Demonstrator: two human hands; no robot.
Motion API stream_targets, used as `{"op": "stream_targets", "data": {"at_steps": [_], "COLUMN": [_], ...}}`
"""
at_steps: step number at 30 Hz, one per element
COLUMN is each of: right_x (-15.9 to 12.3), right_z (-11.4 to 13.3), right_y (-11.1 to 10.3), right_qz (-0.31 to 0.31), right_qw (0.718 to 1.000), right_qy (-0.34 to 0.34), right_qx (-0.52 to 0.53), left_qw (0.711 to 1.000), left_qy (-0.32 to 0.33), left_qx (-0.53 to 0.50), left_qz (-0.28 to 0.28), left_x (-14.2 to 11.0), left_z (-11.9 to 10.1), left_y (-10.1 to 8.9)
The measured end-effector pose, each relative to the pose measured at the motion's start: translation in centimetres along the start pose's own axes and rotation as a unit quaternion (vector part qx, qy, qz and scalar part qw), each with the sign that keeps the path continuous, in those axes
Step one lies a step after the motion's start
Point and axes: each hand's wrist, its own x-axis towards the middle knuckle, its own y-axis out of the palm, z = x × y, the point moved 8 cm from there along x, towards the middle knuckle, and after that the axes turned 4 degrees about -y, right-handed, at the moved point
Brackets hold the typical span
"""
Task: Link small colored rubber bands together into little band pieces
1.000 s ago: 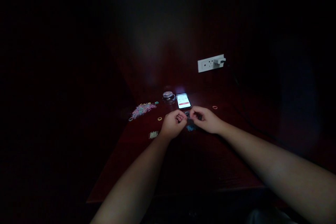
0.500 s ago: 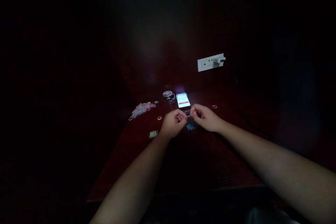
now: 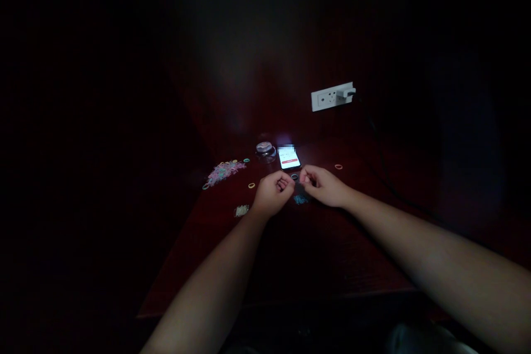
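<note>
My left hand (image 3: pixel 274 192) is closed in a pinch over the table, and my right hand (image 3: pixel 323 185) pinches just opposite, with a narrow gap between the fingertips. Whatever the fingers hold is too small and dim to make out. Behind the gap lies a dark ring-shaped band (image 3: pixel 294 177). Below it sits a small cluster of blue bands (image 3: pixel 300 199). Left of my left hand are a yellow elastic band (image 3: pixel 251 185) and a bundle of pale bands (image 3: pixel 241 211). Farther left spreads a pile of pink and mixed-colour small bands (image 3: pixel 226 172).
A lit phone (image 3: pixel 289 158) stands behind the hands beside a clear lidded jar (image 3: pixel 265 152). An orange band (image 3: pixel 339 167) lies to the right on the dark red table (image 3: pixel 199 265). A wall socket (image 3: pixel 332 97) holds a plug with a dark cable (image 3: pixel 384 168).
A thin pale strand showed between my fingertips half a second ago; now I cannot see it there. Both hands stay almost in place. The view has shifted slightly.
</note>
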Motion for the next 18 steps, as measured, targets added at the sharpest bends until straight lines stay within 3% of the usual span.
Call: {"op": "stream_targets", "data": {"at_steps": [9, 14, 18], "right_x": [0.2, 0.3, 0.4], "right_z": [0.5, -0.2, -0.5], "right_y": [0.1, 0.2, 0.3], "right_qz": [-0.006, -0.003, 0.002], "right_qw": [1.000, 0.999, 0.999], "right_qy": [-0.017, -0.018, -0.016], "right_qx": [0.017, 0.046, 0.048], "left_qw": [1.000, 0.994, 0.991], "left_qy": [0.000, -0.020, -0.057], "left_qx": [0.009, 0.026, 0.057], "left_qz": [-0.026, -0.105, -0.104], "left_x": [0.1, -0.6, -2.8], "left_z": [0.2, 0.2, 1.8], "left_y": [-1.1, -5.1, -8.0]}}
